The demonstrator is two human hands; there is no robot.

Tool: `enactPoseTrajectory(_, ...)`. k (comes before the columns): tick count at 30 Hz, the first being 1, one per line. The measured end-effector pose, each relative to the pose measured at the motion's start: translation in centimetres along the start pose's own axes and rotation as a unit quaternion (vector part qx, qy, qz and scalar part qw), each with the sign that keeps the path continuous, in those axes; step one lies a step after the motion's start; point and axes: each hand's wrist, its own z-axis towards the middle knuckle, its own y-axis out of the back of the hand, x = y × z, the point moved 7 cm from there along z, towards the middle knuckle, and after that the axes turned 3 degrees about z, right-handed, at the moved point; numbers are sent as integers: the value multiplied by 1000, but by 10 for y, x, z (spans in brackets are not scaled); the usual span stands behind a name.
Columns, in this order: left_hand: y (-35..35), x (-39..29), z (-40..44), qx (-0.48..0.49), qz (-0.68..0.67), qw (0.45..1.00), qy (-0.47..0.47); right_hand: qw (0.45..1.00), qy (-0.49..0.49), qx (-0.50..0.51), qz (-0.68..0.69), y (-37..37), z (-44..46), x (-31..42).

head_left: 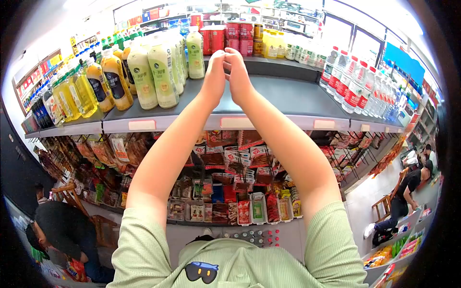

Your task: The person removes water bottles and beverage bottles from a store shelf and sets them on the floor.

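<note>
Both my arms reach forward over the dark grey shelf top [283, 93]. My left hand [214, 73] and my right hand [237, 72] meet at the fingertips, with a narrow gap between the palms. The fingers look stretched out, and I see nothing held in either hand. Just left of my left hand stands a pale green bottle [195, 54] with a white cap. More pale green bottles [162, 72] stand further left in rows. Behind the hands are stacked red cans [239, 38].
Orange drink bottles [115, 81] and yellow bottles [82, 93] line the left side. Red-labelled water bottles [354, 86] stand right. Packaged snacks [235, 161] hang below. Bottles [252, 236] stand on the floor. One person [67, 230] bends at lower left; another [406, 194] is at right.
</note>
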Motion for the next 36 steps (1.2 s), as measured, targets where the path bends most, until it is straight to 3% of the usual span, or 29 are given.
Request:
enactPoseTrajectory(1, 4, 1, 12, -7, 4, 1000, 10, 1000, -8, -10, 6, -1, 16, -9)
enactPoseTrajectory(2, 14, 2, 27, -61, 9, 997, -44, 1000, 1, -14, 15, 1, 36, -21)
enactPoseTrajectory(7, 46, 32, 86, -107, 22, 994, -10, 999, 4, -15, 39, -7, 93, -57)
enactPoseTrajectory(9, 70, 56, 117, -149, 74, 986, -10, 999, 5, 30, 20, -12, 117, -73)
enactPoseTrajectory(13, 89, 67, 128, -230, 172, 958, 0, 1000, -3, -17, -25, -9, 129, -82)
enactPoseTrajectory(17, 96, 81, 135, -243, 178, 953, 33, 999, -26, -31, -32, -6, 145, -104)
enactPoseTrajectory(21, 100, 80, 131, -298, 231, 926, 25, 998, -45, 13, 37, -8, 164, -128)
enactPoseTrajectory(24, 106, 80, 133, -322, 202, 925, -4, 999, -25, 18, 13, -8, 180, -143)
enactPoseTrajectory(27, 107, 75, 133, -317, 185, 930, -13, 999, -31, 20, 16, -10, 188, -151)
enactPoseTrajectory(29, 106, 83, 137, -285, 173, 942, 29, 999, -38, 12, 24, -10, 186, -152)
enactPoseTrajectory(31, 108, 88, 140, -321, 160, 933, 14, 997, -39, 54, 32, -14, 183, -147)
enactPoseTrajectory(34, 103, 79, 139, -274, 168, 947, 11, 972, 56, 196, -114, 28, 301, -272)
enactPoseTrajectory(36, 104, 86, 141, -284, 165, 944, 14, 970, -139, 193, 57, -14, 203, -188)
